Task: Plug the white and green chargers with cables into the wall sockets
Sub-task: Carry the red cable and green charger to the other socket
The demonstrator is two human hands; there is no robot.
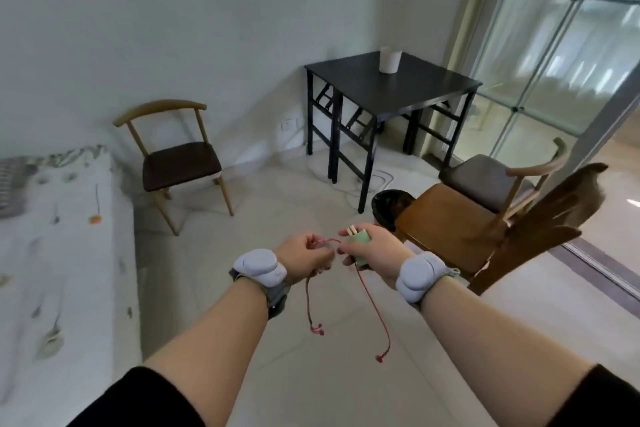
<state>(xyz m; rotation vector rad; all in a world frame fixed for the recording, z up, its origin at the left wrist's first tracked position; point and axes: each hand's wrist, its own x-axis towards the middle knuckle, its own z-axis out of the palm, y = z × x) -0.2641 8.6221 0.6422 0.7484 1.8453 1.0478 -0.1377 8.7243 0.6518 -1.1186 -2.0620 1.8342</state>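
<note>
My right hand (372,253) grips the pale green charger (360,242), its two metal prongs pointing up and away from me. My left hand (304,258) pinches the red cable (372,305), which runs over to the charger. Two lengths of the cable hang down below my hands, each ending in a small red plug. A white wall socket (288,124) sits low on the far wall, left of the black table. No white charger shows in my hands.
A black table (415,94) with a white roll (389,61) stands in the corner, white cables on the floor beneath it. A wooden chair (176,159) stands at the left wall, two more chairs and a black bin (389,204) at the right. A bed (59,253) lies left.
</note>
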